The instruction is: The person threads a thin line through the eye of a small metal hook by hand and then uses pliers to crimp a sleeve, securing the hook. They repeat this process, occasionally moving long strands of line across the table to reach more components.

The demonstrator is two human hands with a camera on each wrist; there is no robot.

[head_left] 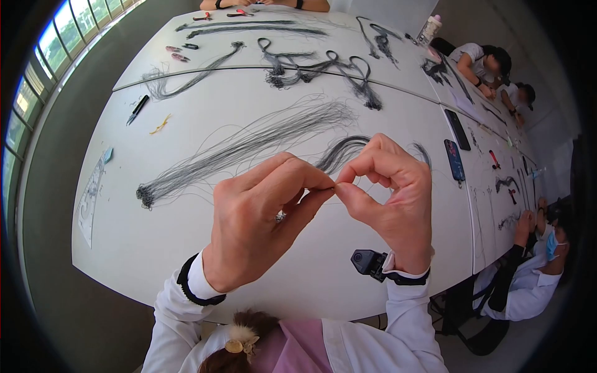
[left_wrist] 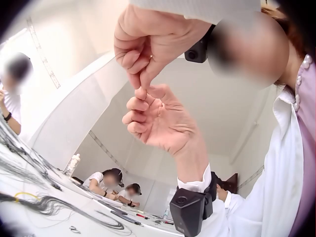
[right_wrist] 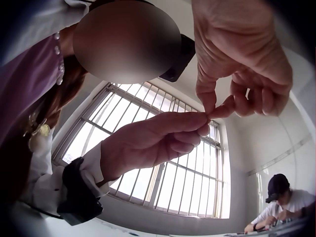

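Over the near side of the table, my left hand and right hand meet fingertip to fingertip. Each pinches between thumb and index finger what looks like a fine strand, mostly hidden by the fingertips; I cannot tell its kind. In the left wrist view the left hand is above the right hand, whose other fingers are loosely curled. Beyond the left hand lies a spread bundle of thin dark strands with a tangled end. A denser dark bundle runs behind the right hand.
More dark bundles lie across the far half. Small pliers, a black pen-like tool, yellow ties and a clear triangular sheet are about. Two phones lie at right. Other people sit around the table.
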